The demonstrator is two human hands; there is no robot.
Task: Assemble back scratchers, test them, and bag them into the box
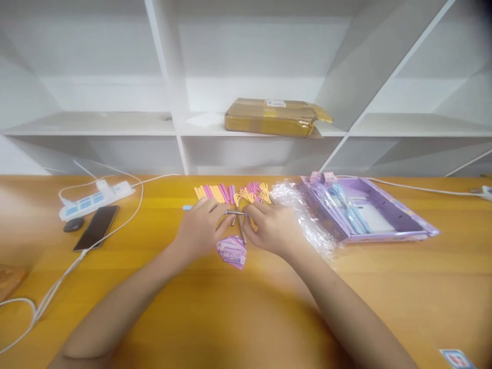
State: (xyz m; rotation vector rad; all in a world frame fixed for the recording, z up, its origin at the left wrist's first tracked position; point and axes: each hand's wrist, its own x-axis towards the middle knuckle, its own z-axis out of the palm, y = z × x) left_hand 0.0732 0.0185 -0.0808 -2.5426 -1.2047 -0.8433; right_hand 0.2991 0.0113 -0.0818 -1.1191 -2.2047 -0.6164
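Note:
Between my two hands runs a thin silver metal rod [235, 212] with a light-blue end. My left hand [202, 225] is closed around its blue-ended side, the blue tip sticking out past the fingers. My right hand [271, 225] pinches the other end, which the fingers partly hide. Further metal rods [242, 230] lie beneath, close to the right fingertips. Just beyond the hands are a row of yellow and pink tubes [215, 192] and a cluster of small yellow and pink hand-shaped pieces [253, 191]. Purple printed cards [232, 252] lie fanned on the table nearer me.
Crumpled clear plastic bags [303, 215] lie right of my hands, against an open purple box [403, 228] holding wrapped blue and purple sticks. At left are a power strip [96, 200], a phone [96, 228] and white cables. A taped carton [272, 117] sits on the shelf.

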